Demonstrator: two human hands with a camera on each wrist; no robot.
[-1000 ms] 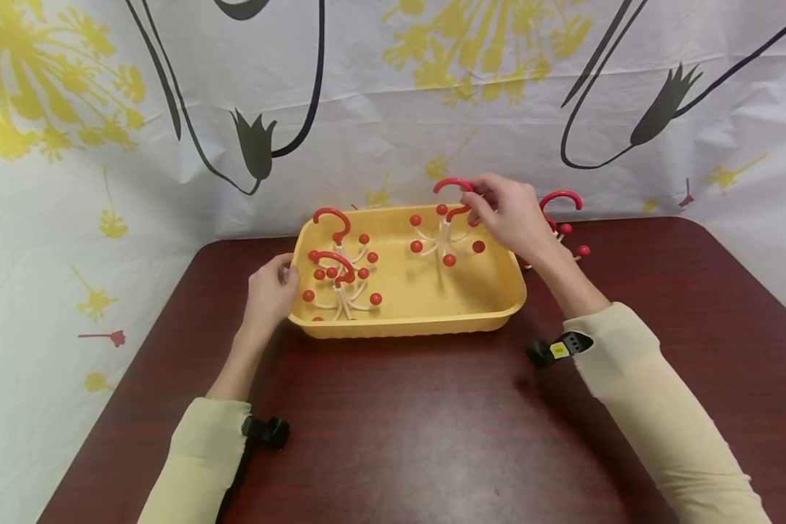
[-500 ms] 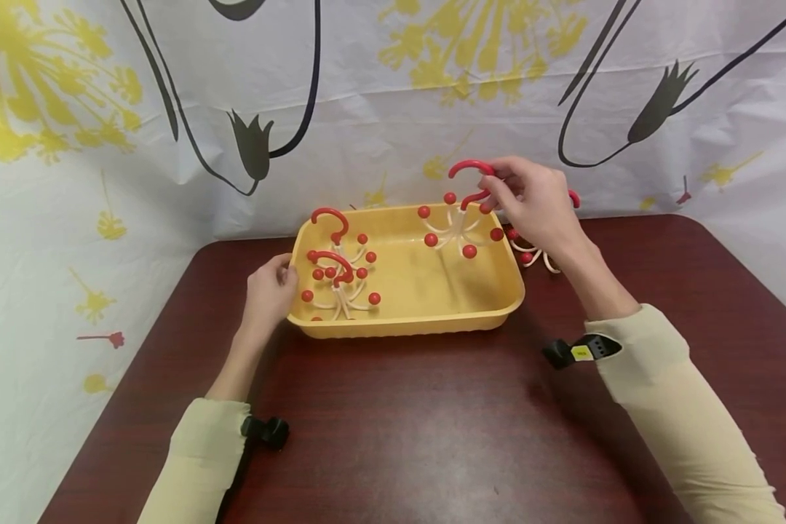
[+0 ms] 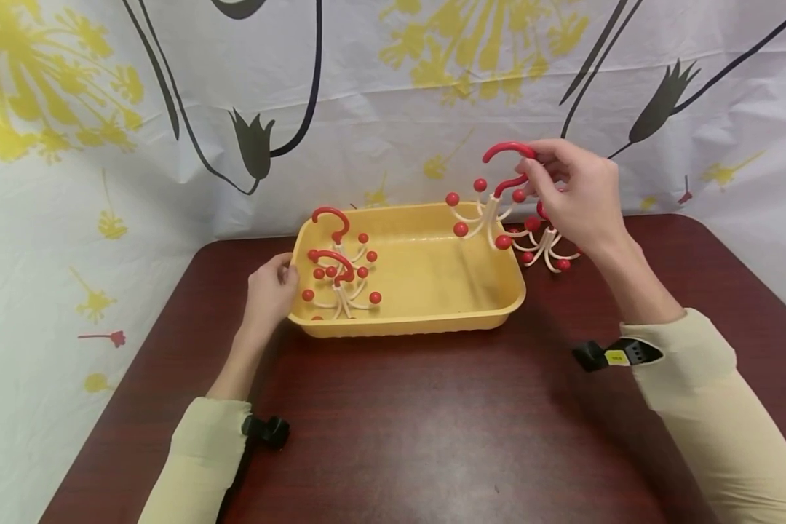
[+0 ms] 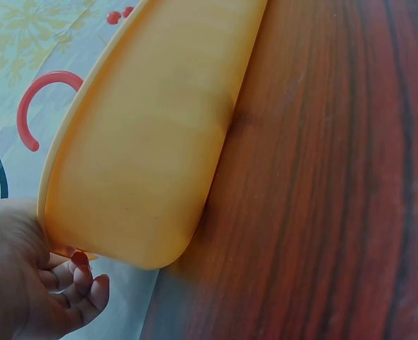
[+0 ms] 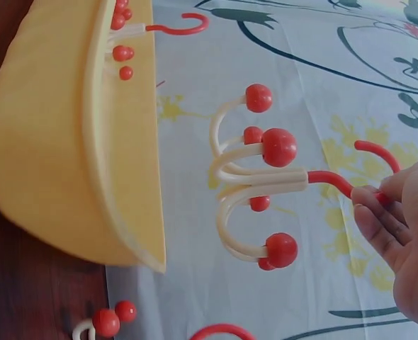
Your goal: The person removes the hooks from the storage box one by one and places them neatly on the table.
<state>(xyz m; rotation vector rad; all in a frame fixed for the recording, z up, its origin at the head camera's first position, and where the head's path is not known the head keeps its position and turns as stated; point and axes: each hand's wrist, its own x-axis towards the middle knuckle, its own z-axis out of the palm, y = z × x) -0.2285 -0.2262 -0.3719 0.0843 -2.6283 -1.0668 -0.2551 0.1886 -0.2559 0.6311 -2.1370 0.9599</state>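
Observation:
My right hand pinches the red hook of a multi-arm hanger with cream arms tipped by red balls. It hangs in the air over the right end of the yellow tub. In the right wrist view the thumb and fingers close on the curve of that hook. My left hand grips the tub's left rim, its thumb at the edge; the left wrist view shows fingers curled below the tub's corner. Two like hangers stand in the tub's left end, a rear one and a front one.
Another such hanger stands on the dark wooden table just right of the tub, partly behind my right hand. A white patterned curtain rises along the table's far edge. Black wrist cameras sit on both sleeves.
My right hand has lifted the hanger up and to the right, from inside the tub to above its right end. The left hand and the tub have stayed in place.

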